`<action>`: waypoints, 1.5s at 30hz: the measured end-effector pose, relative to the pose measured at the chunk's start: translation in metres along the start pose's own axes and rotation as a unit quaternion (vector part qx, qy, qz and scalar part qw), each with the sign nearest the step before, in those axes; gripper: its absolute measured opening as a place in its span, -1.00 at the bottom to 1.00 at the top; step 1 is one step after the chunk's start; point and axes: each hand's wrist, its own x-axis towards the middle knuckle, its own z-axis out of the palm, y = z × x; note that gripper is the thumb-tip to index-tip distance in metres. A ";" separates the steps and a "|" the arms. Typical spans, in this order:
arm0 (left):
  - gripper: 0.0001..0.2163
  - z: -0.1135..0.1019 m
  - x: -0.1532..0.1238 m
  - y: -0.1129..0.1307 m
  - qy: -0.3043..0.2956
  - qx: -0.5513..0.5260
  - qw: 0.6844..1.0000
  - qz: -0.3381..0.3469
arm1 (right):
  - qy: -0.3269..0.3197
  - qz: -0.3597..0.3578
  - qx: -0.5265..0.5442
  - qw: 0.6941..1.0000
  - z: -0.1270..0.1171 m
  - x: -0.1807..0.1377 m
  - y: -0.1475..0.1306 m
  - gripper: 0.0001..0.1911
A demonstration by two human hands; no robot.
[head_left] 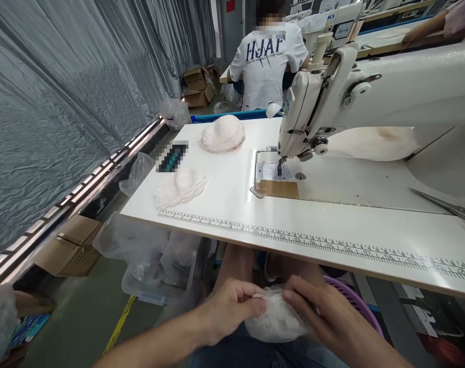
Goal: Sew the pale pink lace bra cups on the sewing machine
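My left hand [242, 309] pinches the edge of a translucent plastic bag [276, 319] above my lap, thumb against fingers. White, lacy-looking material shows through the bag; its exact kind is unclear. On the bag's other side, my right hand [312, 306] grips it with long, bent fingers, the thumb mostly hidden. Both hands are below the front edge of the white sewing table [225, 199]. On the tabletop lie a pale pink lace-edged piece [181, 188] and, farther back, a rounded pale pink fabric piece [223, 134].
A sewing machine [305, 112] stands on the table's right, with scissors [443, 202] nearby. A blurred dark object [172, 157] lies at the left edge. Below are a plastic bin [156, 286], a purple basket [355, 299] and a cardboard box [69, 245]. A person [265, 61] sits ahead.
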 end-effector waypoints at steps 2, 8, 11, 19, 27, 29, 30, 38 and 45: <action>-0.55 -0.007 0.000 0.003 -0.024 -0.008 0.999 -0.034 | -0.014 -0.001 0.029 0.999 -0.002 -0.005 0.009 -0.61; -0.61 -0.015 0.000 0.017 -0.070 0.052 0.993 -0.080 | -0.059 -0.002 0.140 0.988 -0.017 -0.017 0.011 -0.61; -0.64 -0.014 -0.001 0.021 -0.101 0.081 0.988 -0.082 | -0.112 -0.015 0.187 0.976 -0.020 -0.009 0.008 -0.22; -0.61 -0.017 -0.006 0.021 -0.044 0.108 0.989 -0.096 | -0.134 0.028 0.187 0.973 -0.017 0.000 0.006 -0.60; -0.58 -0.021 -0.015 0.017 0.012 0.136 0.988 -0.075 | -0.096 0.042 0.180 0.978 -0.008 0.000 0.012 -0.86; -0.58 -0.021 -0.020 0.018 0.008 0.148 0.986 -0.079 | -0.094 0.032 0.187 0.977 -0.007 0.001 0.011 -0.87; -0.59 -0.021 -0.021 0.019 -0.005 0.153 0.985 -0.084 | -0.095 0.025 0.190 0.977 -0.007 0.002 0.010 -0.86; -0.72 -0.009 -0.005 0.022 -0.027 0.265 0.962 -0.057 | -0.107 -0.037 0.180 0.977 -0.010 0.007 0.002 -0.75; -0.71 -0.015 -0.003 0.016 -0.001 0.208 0.974 -0.087 | -0.110 0.022 0.145 0.983 -0.003 -0.005 0.012 -0.66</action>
